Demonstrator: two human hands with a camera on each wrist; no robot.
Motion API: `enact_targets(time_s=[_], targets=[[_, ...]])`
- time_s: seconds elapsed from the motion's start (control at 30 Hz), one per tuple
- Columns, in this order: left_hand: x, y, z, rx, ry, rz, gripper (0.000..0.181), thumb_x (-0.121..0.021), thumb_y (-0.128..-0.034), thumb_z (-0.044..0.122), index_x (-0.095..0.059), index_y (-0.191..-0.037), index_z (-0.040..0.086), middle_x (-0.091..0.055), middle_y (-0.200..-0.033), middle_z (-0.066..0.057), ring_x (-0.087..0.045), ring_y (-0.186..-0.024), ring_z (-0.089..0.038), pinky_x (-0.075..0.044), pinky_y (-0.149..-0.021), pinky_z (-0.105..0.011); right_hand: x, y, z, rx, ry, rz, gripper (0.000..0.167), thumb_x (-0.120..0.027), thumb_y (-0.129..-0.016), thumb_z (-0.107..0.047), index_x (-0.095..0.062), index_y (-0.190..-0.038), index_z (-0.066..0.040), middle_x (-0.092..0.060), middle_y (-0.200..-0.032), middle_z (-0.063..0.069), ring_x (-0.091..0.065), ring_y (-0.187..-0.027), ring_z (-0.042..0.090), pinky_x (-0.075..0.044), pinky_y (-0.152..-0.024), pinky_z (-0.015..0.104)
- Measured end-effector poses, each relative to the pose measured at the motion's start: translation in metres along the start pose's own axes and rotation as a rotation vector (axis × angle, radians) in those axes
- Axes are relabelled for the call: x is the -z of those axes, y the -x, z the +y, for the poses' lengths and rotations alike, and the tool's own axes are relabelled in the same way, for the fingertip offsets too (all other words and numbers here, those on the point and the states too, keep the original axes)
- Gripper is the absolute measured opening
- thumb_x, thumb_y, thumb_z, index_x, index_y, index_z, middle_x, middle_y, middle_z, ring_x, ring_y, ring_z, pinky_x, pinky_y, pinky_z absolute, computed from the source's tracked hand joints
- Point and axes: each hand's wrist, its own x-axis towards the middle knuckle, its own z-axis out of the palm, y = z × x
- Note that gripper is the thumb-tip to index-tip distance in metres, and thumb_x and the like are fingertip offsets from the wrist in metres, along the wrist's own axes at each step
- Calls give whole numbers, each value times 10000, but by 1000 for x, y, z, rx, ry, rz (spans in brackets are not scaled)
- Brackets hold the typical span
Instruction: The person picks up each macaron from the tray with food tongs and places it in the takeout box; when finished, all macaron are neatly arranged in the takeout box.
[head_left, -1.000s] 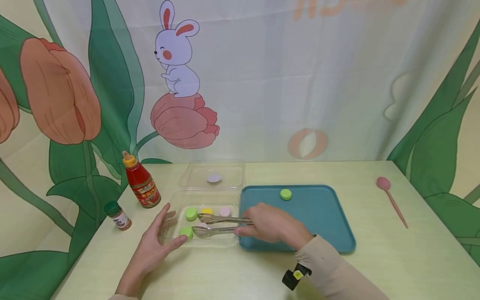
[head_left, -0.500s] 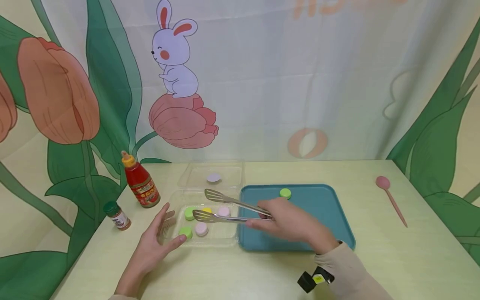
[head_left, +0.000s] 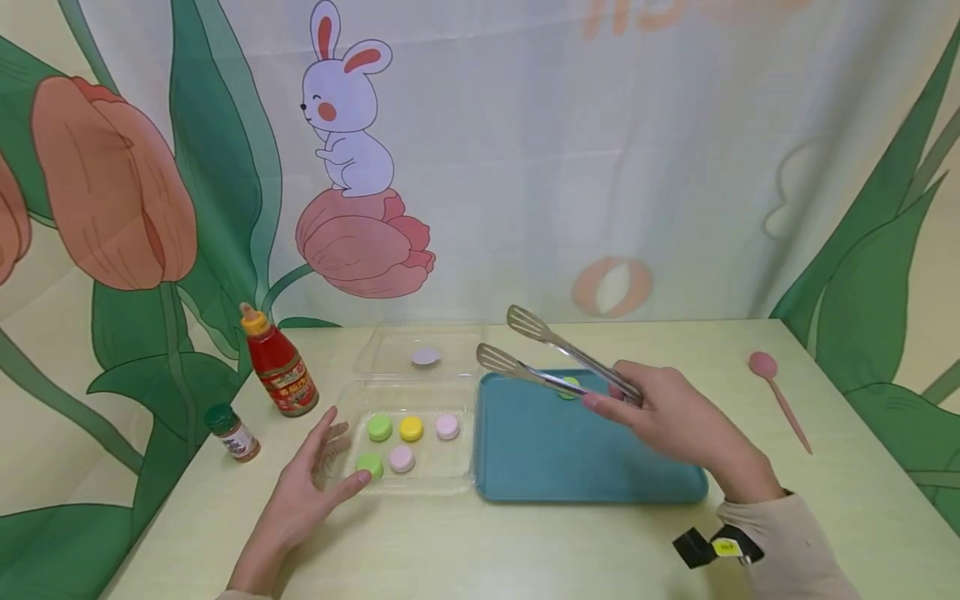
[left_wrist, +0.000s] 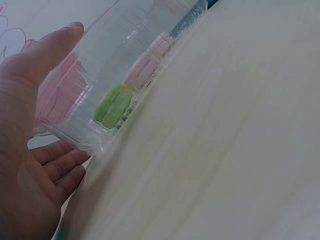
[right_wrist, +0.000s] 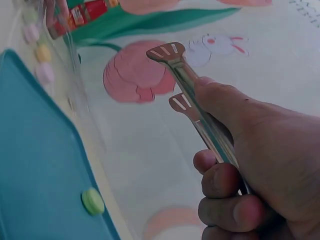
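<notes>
My right hand grips metal tongs raised over the blue tray. The tongs' slotted ends stand apart with nothing between them. A green macaron lies at the tray's far edge, partly behind the tongs in the head view. Left of the tray sits a clear plastic container holding green macarons, a yellow macaron and pink macarons. My left hand rests at the container's left end, thumb and fingers spread around its near corner.
The container's clear lid lies folded back, with a pale round sticker on it. A red sauce bottle and a green-capped spice jar stand at left. A pink spoon lies right of the tray.
My right hand has lifted the tongs off the container and carried them right and upward over the tray. The tongs have spread wider. My left hand stays in place.
</notes>
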Motion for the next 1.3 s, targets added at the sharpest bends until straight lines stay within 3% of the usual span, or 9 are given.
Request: enact_targets(time_s=[0.33, 0.6, 0.97, 1.3], targets=[[1, 0, 2, 28, 5, -5, 1167, -877, -961, 503, -91, -1808, 336, -403, -1775, -145, -393, -1634, -419, -210, -1332, -735, 7, 15, 64, -102, 59, 38, 403, -701, -1096, -501, -599, -940, -144, -474, -752, -10, -490, -702, 168, -385, -584, 294], [1, 0, 2, 55, 11, -22, 1189, -874, -949, 544, -77, -1807, 343, -390, -1785, -132, -364, -1651, -409, -210, -1342, -712, -4, 13, 97, -140, 86, -24, 411, -715, -1083, -505, -622, -931, -135, -492, -778, -1, -523, -763, 169, -406, -642, 303], [1, -1, 2, 52, 4, -18, 1174, -871, -957, 530, -81, -1807, 349, -393, -1785, -120, -366, -1652, -403, -204, -1337, -725, -13, 12, 100, -190, 67, -108, 465, -702, -1079, -547, -625, -905, -122, -466, -765, 8, -501, -734, 174, -377, -599, 303], [2, -1, 3, 63, 1, -20, 1177, -868, -959, 534, -72, -1807, 351, -383, -1792, -117, -359, -1656, -400, -192, -1337, -732, -17, 10, 97, -200, 107, -110, 471, -689, -1085, -552, -623, -907, -121, -455, -767, 6, -512, -748, 176, -389, -634, 318]])
